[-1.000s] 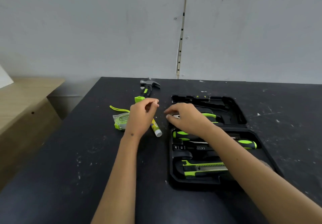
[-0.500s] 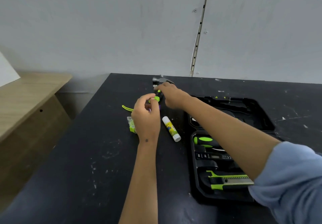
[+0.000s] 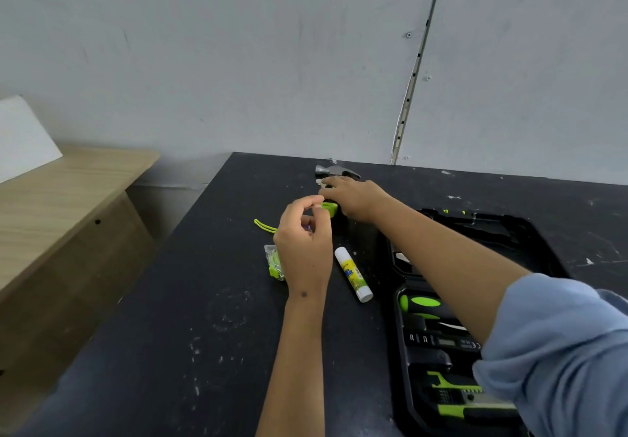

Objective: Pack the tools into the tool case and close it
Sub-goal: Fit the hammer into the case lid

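A hammer lies at the table's far side, its steel head (image 3: 334,169) toward the wall. My right hand (image 3: 355,198) is closed over its black handle. My left hand (image 3: 306,236) is curled, thumb and forefinger pinching the handle's green butt end (image 3: 330,207). The black tool case (image 3: 398,351) lies open at the right, lid (image 3: 530,232) flat beyond it. A green-and-black screwdriver (image 3: 421,302) and a green utility knife (image 3: 455,396) sit in its slots. My right arm hides the case's middle. A green tape measure (image 3: 274,263) with a strap (image 3: 265,225) lies partly under my left hand.
A white and yellow glue stick (image 3: 353,275) lies between my left wrist and the case. The black table (image 3: 190,317) has its left edge next to a lower wooden bench (image 3: 61,198). A grey wall stands right behind the table.
My right hand left the case and reached across to the hammer handle. My left hand stayed at the handle's green end. The camera turned left and moved closer.
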